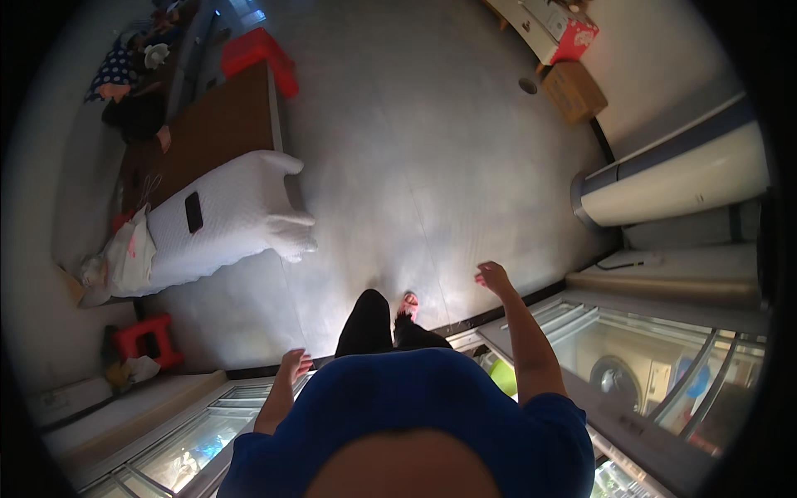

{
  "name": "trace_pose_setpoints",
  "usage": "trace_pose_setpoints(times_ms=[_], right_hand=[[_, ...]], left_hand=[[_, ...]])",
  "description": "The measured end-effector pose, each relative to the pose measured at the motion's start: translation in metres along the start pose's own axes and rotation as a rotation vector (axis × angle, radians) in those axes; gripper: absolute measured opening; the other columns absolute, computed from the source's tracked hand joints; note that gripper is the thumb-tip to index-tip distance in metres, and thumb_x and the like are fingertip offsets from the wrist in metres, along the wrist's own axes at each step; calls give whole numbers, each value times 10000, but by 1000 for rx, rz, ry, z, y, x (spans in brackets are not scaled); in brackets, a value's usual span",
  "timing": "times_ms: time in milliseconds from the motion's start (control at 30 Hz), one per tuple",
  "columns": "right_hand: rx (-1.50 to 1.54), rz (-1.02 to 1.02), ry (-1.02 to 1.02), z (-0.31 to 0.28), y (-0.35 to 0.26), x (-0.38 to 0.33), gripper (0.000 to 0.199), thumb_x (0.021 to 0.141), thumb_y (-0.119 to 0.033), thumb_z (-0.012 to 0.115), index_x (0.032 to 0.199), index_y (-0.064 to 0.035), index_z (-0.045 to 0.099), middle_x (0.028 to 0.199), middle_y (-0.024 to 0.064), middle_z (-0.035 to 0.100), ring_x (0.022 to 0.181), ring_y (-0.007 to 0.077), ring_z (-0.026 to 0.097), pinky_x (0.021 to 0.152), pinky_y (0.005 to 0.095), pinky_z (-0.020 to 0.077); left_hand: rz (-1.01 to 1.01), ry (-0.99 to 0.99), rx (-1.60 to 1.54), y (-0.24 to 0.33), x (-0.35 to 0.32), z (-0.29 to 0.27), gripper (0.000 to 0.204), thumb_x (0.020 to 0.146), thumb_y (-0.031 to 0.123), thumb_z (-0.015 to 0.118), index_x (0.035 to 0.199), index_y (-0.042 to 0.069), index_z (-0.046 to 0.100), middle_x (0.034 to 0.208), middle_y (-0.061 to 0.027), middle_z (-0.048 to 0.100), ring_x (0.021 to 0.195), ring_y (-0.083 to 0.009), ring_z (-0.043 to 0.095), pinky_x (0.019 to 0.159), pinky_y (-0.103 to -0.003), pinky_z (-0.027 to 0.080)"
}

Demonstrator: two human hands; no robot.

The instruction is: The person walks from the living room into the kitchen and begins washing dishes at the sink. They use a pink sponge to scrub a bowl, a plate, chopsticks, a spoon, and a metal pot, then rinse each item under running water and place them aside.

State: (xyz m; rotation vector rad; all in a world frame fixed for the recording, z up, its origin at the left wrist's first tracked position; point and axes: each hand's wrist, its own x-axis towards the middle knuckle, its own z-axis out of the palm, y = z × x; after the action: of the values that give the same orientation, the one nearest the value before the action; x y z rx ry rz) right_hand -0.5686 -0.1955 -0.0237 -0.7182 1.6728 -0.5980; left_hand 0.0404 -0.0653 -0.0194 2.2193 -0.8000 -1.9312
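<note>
I look straight down at my own body in a blue shirt and black trousers, one foot in a pink sandal [408, 305] on the grey floor [415, 149]. My left hand [294, 365] hangs beside my hip, fingers apart and holding nothing. My right hand [493, 276] is lifted out to the side above the floor, fingers loosely spread, also holding nothing. Neither hand touches anything.
A brown table [217, 133] at left carries a white quilted cover [224, 220] with a black phone [193, 212]. A person in dark clothes [133, 112] sits behind it. Red stools [146, 339], cardboard boxes [574, 90], a tall white cylinder unit [677, 178] and glass sliding doors [647, 365] surround me.
</note>
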Motion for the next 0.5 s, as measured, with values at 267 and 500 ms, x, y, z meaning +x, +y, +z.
trace_pose_setpoints(times_ms=[267,500], right_hand=[[-514,-33,-154,-18,-137,142,213,861,-179,447,993,-41,541,778,115,627,659,175,612,555,279,469],[-80,609,106,-92,-165,173,147,841,-250,467,884,-119,519,747,75,618,575,174,594,459,282,453]], left_hand=[[-396,117,-358,96,73,-30,201,842,251,460,986,116,500,901,-57,543,792,-208,544,673,-357,431],[-145,265,-254,430,281,-133,96,822,182,463,820,121,537,710,-33,532,667,-179,533,543,-321,429]])
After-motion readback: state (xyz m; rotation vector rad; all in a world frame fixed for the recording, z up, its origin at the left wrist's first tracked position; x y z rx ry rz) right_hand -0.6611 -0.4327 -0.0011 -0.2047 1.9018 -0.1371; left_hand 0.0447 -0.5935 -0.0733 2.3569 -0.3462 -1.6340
